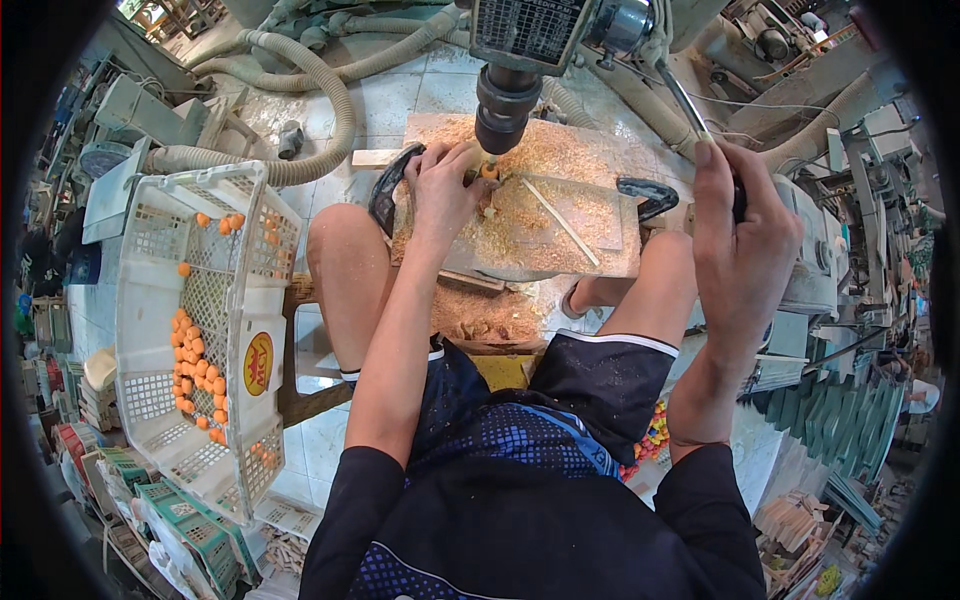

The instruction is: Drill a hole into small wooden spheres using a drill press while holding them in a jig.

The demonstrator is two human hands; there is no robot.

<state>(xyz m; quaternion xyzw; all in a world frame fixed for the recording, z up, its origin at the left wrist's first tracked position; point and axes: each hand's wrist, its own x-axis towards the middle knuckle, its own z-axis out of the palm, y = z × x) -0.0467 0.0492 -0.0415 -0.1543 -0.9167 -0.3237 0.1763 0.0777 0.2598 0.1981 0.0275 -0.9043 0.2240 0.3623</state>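
My left hand [440,190] pinches a small orange wooden piece [489,171] on the sawdust-covered drill press table [600,250], right under the dark chuck [502,105] of the drill press. My right hand [735,235] is closed around the black knob of the feed lever [685,105] at the right side of the machine. A thin wooden stick [560,222] lies in the sawdust beside my left hand. My bare knees sit on either side of the table.
A white plastic crate [245,300] holding several small orange pieces stands at my left. Grey corrugated hoses [335,95] run behind the machine. Colourful beads [655,430] lie by my right thigh. Stacked trays and wooden parts crowd the floor at both sides.
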